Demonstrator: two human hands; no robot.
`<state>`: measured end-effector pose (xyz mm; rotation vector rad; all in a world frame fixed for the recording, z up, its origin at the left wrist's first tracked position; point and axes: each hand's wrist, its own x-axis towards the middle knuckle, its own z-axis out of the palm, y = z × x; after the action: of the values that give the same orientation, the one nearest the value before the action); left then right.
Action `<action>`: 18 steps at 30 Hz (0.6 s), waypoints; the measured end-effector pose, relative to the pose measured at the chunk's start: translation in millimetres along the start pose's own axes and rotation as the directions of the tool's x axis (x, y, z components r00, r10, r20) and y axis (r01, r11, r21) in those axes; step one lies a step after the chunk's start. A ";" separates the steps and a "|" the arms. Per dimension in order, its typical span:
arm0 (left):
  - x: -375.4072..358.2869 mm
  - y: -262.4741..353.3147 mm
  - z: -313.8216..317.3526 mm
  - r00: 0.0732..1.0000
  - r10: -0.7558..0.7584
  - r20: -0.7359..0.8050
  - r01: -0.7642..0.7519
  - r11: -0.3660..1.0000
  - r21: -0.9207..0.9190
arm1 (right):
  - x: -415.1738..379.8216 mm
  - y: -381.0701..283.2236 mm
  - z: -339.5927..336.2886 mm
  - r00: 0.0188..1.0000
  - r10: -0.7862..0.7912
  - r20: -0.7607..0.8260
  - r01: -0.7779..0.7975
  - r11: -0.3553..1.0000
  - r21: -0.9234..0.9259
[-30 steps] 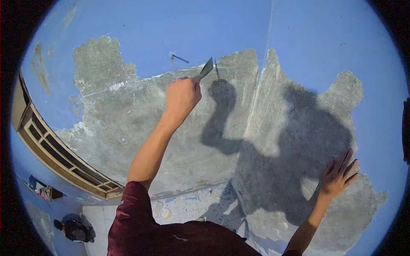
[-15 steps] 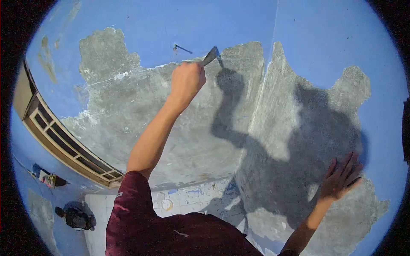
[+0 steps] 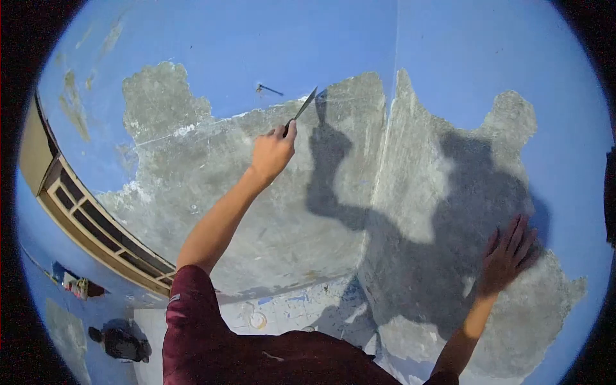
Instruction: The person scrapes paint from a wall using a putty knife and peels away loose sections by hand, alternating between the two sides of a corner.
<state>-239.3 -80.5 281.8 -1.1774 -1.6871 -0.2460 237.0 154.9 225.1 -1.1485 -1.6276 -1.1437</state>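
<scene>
My left hand [image 3: 273, 154] is closed round the dark handle of a scraper [image 3: 306, 105], which slants up and to the right. Its blade tip lies close to the border where blue paint [image 3: 333, 38] meets bare grey plaster [image 3: 282, 199]. My right hand [image 3: 507, 254] rests with fingers spread on the right-hand wall, over a stripped patch in my shadow. A nail-like metal piece [image 3: 270, 90] sticks out of the blue wall just above the blade.
A vertical corner [image 3: 387, 122] joins two walls. At the left runs a wooden frame with barred openings [image 3: 96, 221]. Paint flakes lie on the pale floor [image 3: 289, 308]. A dark hanging item [image 3: 122, 344] and a small shelf with things [image 3: 77, 285] are at lower left.
My left hand has drawn down slightly with the scraper, and the blade now shows more edge-on. The view has shifted a little; my right hand stays spread on the wall.
</scene>
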 end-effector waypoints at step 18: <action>17.9 11.1 -20.6 0.891 0.311 0.330 -0.379 0.910 0.167 | 1.7 0.4 -9.2 0.998 -0.063 0.027 0.064 0.997 -0.036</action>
<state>-217.9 -77.8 301.9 -1.3638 -1.6660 0.3587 238.0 146.5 229.0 -1.1464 -1.6791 -1.2084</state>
